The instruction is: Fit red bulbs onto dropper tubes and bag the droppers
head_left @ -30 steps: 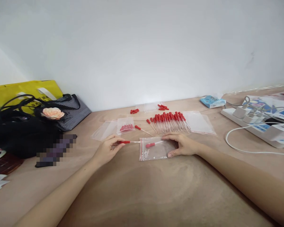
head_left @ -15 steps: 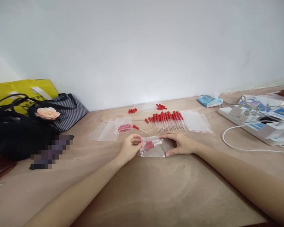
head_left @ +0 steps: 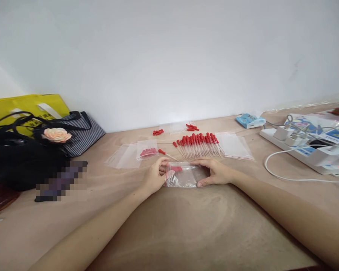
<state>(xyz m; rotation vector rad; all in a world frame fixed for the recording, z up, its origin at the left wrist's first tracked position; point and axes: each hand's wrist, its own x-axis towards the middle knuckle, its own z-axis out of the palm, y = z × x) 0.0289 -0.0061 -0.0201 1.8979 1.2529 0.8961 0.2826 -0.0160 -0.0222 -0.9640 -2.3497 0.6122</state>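
A small clear zip bag (head_left: 186, 177) lies flat on the brown table, with red-bulbed droppers (head_left: 177, 169) inside it. My left hand (head_left: 154, 176) is curled at the bag's open left edge, fingers pinching there. My right hand (head_left: 216, 171) rests on the bag's right end, thumb below and fingers above, holding it down. Just beyond lie a row of several red-bulbed glass droppers (head_left: 199, 145), one single dropper (head_left: 166, 153), and a filled bag of droppers (head_left: 148, 149).
Empty zip bags (head_left: 237, 146) lie right of the dropper row, another empty bag (head_left: 122, 157) left. Loose red bulbs (head_left: 158, 132) sit near the wall. A black bag (head_left: 19, 158), striped bag (head_left: 81, 133) and yellow bag (head_left: 25, 105) stand left. A power strip (head_left: 307, 150) with cables is right.
My left hand carried a dropper rightward from beside the bag and pushed it in through the opening. The hand now sits at the bag's mouth. My right hand stayed on the bag.
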